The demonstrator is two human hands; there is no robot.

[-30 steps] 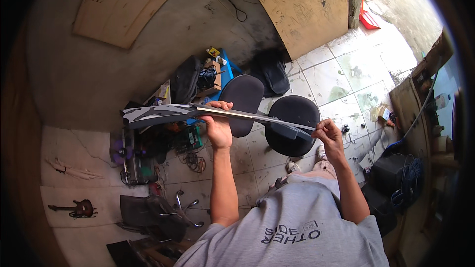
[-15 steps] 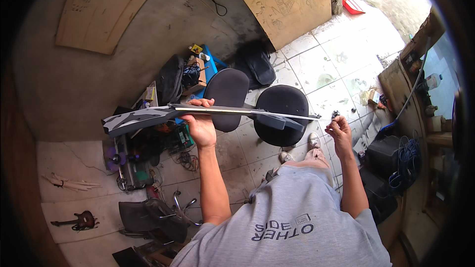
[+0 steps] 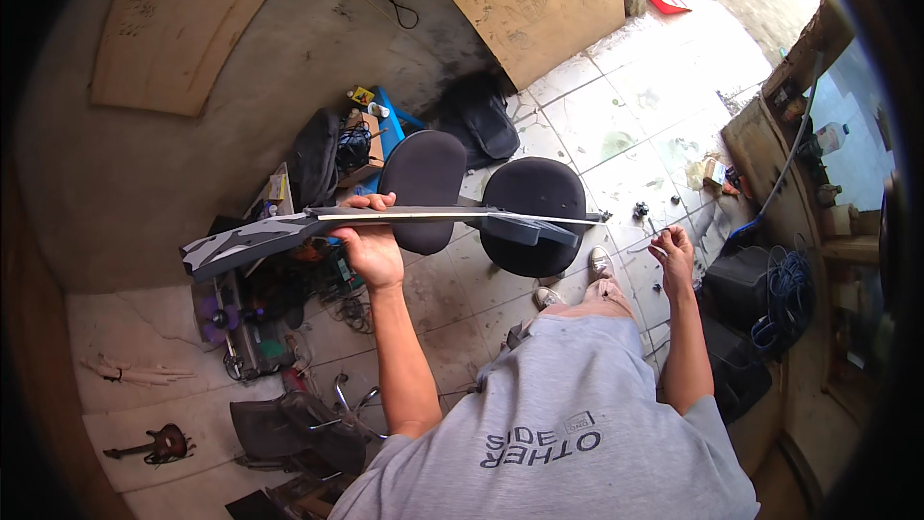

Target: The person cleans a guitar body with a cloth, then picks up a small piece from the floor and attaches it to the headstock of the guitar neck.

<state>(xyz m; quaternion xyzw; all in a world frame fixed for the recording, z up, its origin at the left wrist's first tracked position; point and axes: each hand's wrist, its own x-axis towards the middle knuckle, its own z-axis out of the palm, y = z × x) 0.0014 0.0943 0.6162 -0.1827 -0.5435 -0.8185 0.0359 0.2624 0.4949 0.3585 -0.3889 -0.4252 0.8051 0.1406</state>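
My left hand (image 3: 373, 255) is closed around the middle of a long rifle-shaped thing (image 3: 250, 243), held level across my front. Its thick end, patterned in grey and white camouflage, points left. A slim pale-edged length runs right, with a dark fin-like part below it, and narrows to a small dark tip. Just beyond that tip, apart from it, my right hand (image 3: 677, 248) is raised with thumb and fingers pinched together. A thin pale sliver seems to stick out from the pinch, too small to name.
Two dark chair seats (image 3: 532, 217) (image 3: 423, 191) stand beneath the long thing. A black bag (image 3: 478, 120) leans at the wall. Black speakers (image 3: 741, 287) with coiled blue cable (image 3: 784, 299) stand right. A small guitar (image 3: 159, 445) lies at lower left, near a black chair (image 3: 289, 424).
My right hand has drawn away from the tip, rightwards, widening the gap. The left hand keeps its hold. The whole view has shifted slightly.
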